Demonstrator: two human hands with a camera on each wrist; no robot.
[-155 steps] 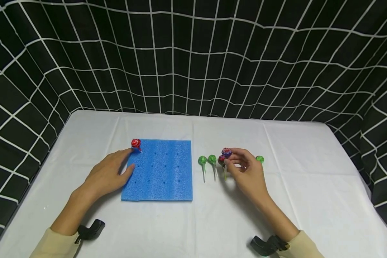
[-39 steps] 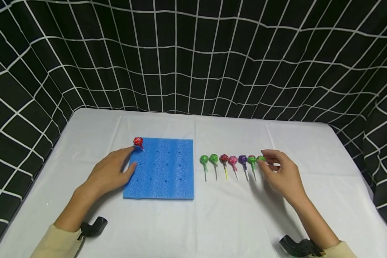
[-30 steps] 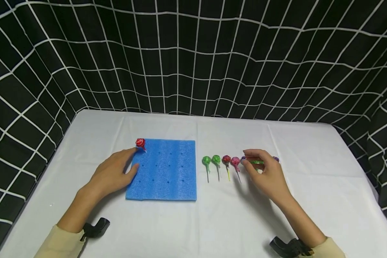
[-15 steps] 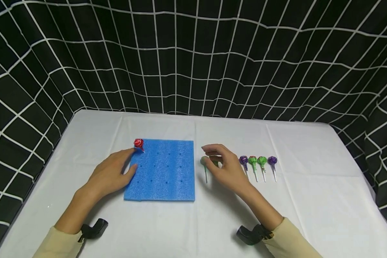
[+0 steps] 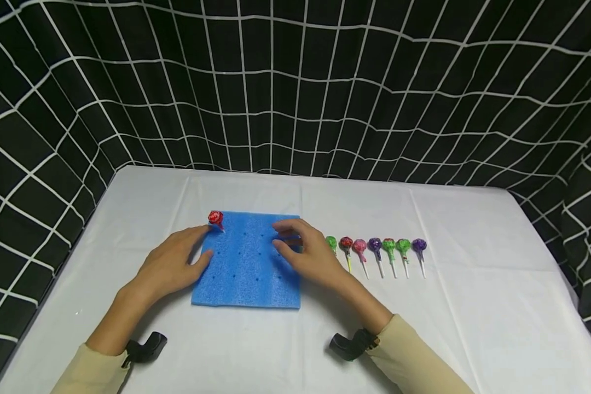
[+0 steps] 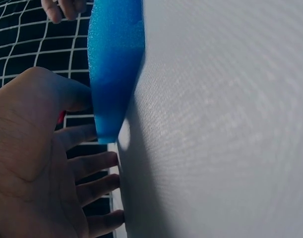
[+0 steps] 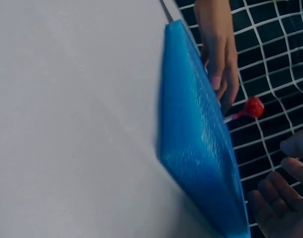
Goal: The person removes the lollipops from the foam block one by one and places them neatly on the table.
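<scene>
A blue foam block [image 5: 246, 290] with small holes lies flat on the white table. At its far left corner a red lollipop [image 5: 215, 218] stands on its stick, tilted; its red head also shows in the right wrist view. My left hand [image 5: 172, 262] rests along the block's left edge, thumb and index finger spread on the foam. In the left wrist view the other fingers [image 6: 94, 163] reach down beside the block. Over the block's right side hovers my right hand [image 5: 307, 254], fingers loosely bent, nothing between them, as the right wrist view confirms.
To the right of the block lies a row of wrapped lollipops: green [image 5: 331, 242], red [image 5: 346, 243], pink [image 5: 359, 246], purple [image 5: 375, 244], and several more, ending with another purple lollipop [image 5: 419, 245]. A black cloth [image 5: 285, 82] with white grid lines surrounds the table's back and sides.
The right hand, earlier holding a purple lollipop, let it go; a purple one now lies at the row's right end. That hand then swept left over the row to the block. The left hand stayed.
</scene>
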